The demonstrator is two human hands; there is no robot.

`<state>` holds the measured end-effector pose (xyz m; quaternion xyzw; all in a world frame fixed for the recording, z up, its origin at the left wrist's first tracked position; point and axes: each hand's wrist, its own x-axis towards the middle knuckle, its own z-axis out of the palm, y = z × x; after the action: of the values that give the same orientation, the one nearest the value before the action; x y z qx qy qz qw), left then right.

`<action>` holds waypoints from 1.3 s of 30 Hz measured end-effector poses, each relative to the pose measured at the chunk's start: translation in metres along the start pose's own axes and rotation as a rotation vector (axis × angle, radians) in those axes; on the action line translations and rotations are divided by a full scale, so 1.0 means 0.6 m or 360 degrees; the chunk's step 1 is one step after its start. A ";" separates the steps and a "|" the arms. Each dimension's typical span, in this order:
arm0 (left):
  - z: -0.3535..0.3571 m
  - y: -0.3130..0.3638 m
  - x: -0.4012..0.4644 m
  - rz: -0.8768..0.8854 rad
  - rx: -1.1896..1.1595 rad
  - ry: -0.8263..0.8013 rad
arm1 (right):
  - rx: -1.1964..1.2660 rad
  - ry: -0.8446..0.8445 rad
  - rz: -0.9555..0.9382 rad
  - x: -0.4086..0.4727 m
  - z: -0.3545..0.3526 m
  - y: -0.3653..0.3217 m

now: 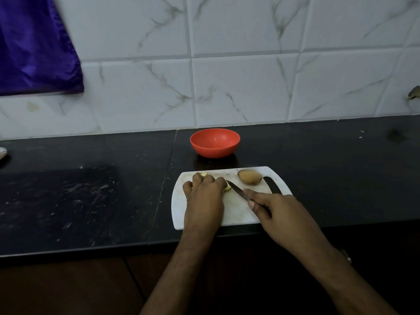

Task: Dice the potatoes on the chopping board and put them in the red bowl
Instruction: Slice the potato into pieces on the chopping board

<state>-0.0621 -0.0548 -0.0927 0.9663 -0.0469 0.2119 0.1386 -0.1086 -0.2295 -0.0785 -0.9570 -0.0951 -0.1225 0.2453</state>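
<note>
A white chopping board (236,212) lies on the black counter. My left hand (204,196) curls over pale cut potato pieces (228,188), mostly hiding them; a small yellow bit (204,174) peeks out beyond my fingers. My right hand (277,214) grips a knife (237,189), its blade tip against the potato beside my left fingers. A whole brown potato (250,177) sits at the board's far right. The red bowl (215,143) stands just behind the board; nothing shows inside it.
The black counter (91,189) stretches left and right, with its front edge near me. A marbled tile wall (227,76) rises behind the bowl. Purple cloth (34,46) hangs at the upper left.
</note>
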 end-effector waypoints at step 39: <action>-0.007 -0.001 0.000 -0.0206 -0.0047 -0.0034 | -0.0193 -0.0149 0.0141 -0.010 -0.028 -0.067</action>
<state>-0.0639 -0.0530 -0.0891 0.9673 0.0112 0.1914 0.1659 -0.1274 -0.2038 -0.0477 -0.9780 -0.0565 -0.0724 0.1873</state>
